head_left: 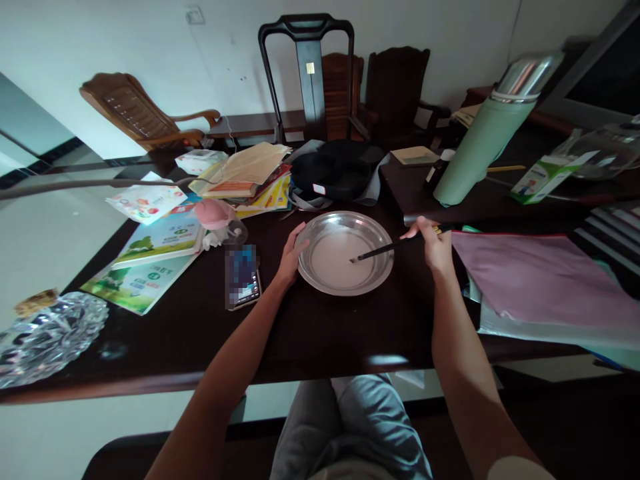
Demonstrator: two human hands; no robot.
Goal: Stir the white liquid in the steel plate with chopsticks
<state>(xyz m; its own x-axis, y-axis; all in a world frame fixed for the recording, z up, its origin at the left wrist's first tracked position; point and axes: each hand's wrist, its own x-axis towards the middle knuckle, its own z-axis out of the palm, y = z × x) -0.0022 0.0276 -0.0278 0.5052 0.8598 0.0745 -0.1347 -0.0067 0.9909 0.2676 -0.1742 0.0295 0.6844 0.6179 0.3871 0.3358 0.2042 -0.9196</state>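
Observation:
A round metal plate (320, 283) with a thin layer of pale stuff in it sits on the dark table (330, 333) in front of me. My left hand (290, 257) rests against the plate's left rim, fingers curved along it. My right hand (435, 247) is closed on dark chopsticks (390, 248) at their far end. Their tips reach into the middle of the plate and touch its bottom.
A phone (243, 280) lies left of the plate. Books (160, 250), a pink object (215, 215) and a glass ashtray (50, 337) are further left. A green flask (480, 147), a black cushion (337, 170) and pink folders (535, 280) lie behind and right. Chairs stand beyond.

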